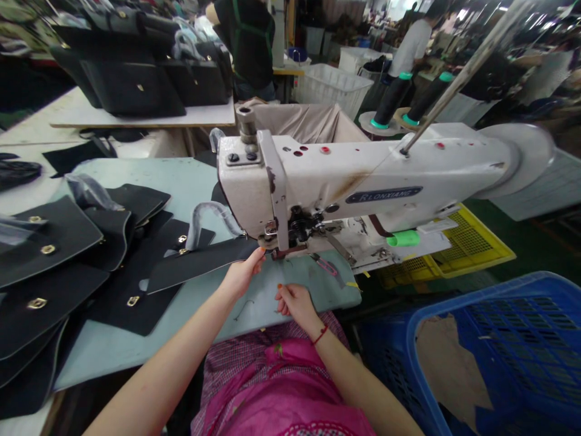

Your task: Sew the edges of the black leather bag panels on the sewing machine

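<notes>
My left hand (245, 274) pinches the right end of a black leather panel (204, 261) beneath the head of a white sewing machine (381, 175). The panel stretches left over other black pieces, and its right end is hidden under the machine head. Close to the front edge of the pale green table (267, 303), my right hand (297, 304) is closed, thumb against curled fingers; whatever they may hold is hidden. Pink-handled thread snips (325, 264) lie on the table beyond it. A loose dark thread (242, 310) rests between my hands.
Black bag pieces (49, 242) with gold clasps pile up at left. Finished-looking black bags (131, 72) stand on a board behind. A blue basket (458, 303) sits at lower right, a yellow crate (485, 242) behind it. Thread cones (393, 100) stand behind the machine; co-workers (252, 42) are farther back.
</notes>
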`<control>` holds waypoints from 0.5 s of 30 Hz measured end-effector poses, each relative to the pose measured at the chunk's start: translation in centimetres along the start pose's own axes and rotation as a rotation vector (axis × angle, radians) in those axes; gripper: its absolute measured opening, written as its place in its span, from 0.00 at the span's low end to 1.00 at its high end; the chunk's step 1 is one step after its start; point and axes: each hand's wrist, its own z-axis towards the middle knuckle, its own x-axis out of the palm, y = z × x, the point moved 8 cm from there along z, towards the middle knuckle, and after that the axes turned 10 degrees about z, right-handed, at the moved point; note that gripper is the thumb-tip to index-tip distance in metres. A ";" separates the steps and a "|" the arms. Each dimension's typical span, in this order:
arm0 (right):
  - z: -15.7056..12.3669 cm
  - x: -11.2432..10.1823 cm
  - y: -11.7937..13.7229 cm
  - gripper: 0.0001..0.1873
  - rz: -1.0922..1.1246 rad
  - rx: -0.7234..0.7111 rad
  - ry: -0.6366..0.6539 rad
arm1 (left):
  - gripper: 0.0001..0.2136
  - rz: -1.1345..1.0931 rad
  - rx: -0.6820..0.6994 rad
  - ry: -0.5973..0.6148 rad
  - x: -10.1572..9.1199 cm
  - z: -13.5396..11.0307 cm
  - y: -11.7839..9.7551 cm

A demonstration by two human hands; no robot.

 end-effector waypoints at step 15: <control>0.2 0.2 -0.6 0.24 -0.128 -0.036 0.056 | 0.16 -0.116 0.032 -0.146 0.0 0.6 -0.2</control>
